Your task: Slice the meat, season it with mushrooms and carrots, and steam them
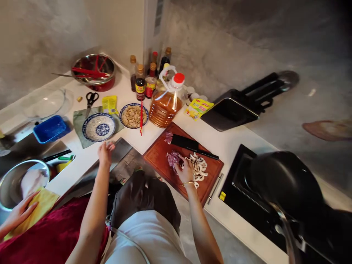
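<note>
My right hand (184, 171), with a gold bracelet at the wrist, is over the wooden cutting board (158, 152). Its fingers close on a pile of purplish-red sliced meat (173, 160), partly hiding it. Sliced mushrooms (200, 167) lie just right of that hand. A black cleaver (189, 143) rests flat behind, with a bit of meat by its blade tip. Near the counter's front edge, my left hand (106, 153) hovers just short of a blue-and-white plate (98, 127). Its fingers are loosely bent and somewhat apart, and I see nothing in them.
Behind the board stand an oil jug (166, 104) and sauce bottles (140, 86). A bowl of chopped food (134, 115) has red chopsticks across it. At right is a wok (286, 179) on the stove. Another person's hand (20, 214) holds a yellow cloth (41, 207) by the sink.
</note>
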`<state>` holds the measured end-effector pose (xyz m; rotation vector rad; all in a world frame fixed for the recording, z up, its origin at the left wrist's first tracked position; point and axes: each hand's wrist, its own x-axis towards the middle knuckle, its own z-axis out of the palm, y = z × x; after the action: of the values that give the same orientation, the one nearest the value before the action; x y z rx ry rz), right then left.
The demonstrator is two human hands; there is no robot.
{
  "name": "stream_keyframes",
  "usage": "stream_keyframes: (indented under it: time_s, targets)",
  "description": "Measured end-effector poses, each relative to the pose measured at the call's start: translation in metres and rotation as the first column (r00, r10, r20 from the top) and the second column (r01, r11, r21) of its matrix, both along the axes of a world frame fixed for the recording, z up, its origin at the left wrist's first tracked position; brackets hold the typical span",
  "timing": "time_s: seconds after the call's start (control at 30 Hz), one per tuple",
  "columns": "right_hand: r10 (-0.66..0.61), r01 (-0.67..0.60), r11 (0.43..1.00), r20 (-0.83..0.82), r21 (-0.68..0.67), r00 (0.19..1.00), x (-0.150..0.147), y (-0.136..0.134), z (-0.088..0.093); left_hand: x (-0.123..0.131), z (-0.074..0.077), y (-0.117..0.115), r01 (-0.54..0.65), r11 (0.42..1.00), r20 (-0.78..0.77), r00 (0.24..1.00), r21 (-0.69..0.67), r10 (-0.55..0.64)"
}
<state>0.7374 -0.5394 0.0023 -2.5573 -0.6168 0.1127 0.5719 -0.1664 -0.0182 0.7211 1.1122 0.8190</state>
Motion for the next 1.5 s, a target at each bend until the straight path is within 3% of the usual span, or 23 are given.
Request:
stream_keyframes:
  time_s: [0.17,0.43,0.67,0.8,0.9,1.1,1.33,1.4,1.5]
  targets:
    - [-0.069,0.066,0.997,-0.061,-0.044,0.996,-0.012,0.002,-0.005,-0.004,-0.01,0.034,0.03,0.997,-0.045,0.998,-0.065,-0.033]
    - [-0.093,0.081,0.983,-0.064,-0.162,0.994,-0.011,0.027,-0.008,0.007,-0.017,0.057,0.013,0.98,-0.023,1.0,-0.198,-0.018]
    - [-0.028,-0.017,0.955,-0.148,-0.296,0.989,0.011,0.041,-0.018,0.012,-0.007,0.059,-0.004,1.0,-0.004,1.0,-0.02,0.004]
    - [0.044,-0.083,0.941,-0.122,-0.328,0.991,0.017,0.038,-0.019,-0.009,-0.004,0.037,-0.012,0.986,-0.002,1.0,0.168,0.012]
    - [0.068,-0.109,0.927,-0.125,-0.36,0.99,0.02,0.037,-0.016,-0.024,0.0,0.018,0.025,0.972,-0.001,1.0,0.235,-0.026]
    - [0.098,-0.163,0.907,-0.182,-0.388,0.978,0.026,0.045,-0.005,-0.035,0.01,-0.031,0.048,0.987,-0.021,0.999,0.154,-0.045]
    - [0.108,-0.191,0.89,-0.214,-0.413,0.971,0.026,0.051,0.002,-0.049,0.016,-0.122,0.128,0.99,-0.141,0.983,0.063,-0.118]
    - [0.129,-0.197,0.909,-0.202,-0.368,0.971,0.026,0.049,0.002,-0.051,0.019,-0.147,0.154,0.988,-0.174,0.974,0.025,-0.147]
    - [0.165,-0.201,0.962,-0.196,-0.184,0.967,0.029,0.039,0.001,-0.05,0.026,-0.18,0.18,0.983,-0.177,0.967,-0.028,-0.182]
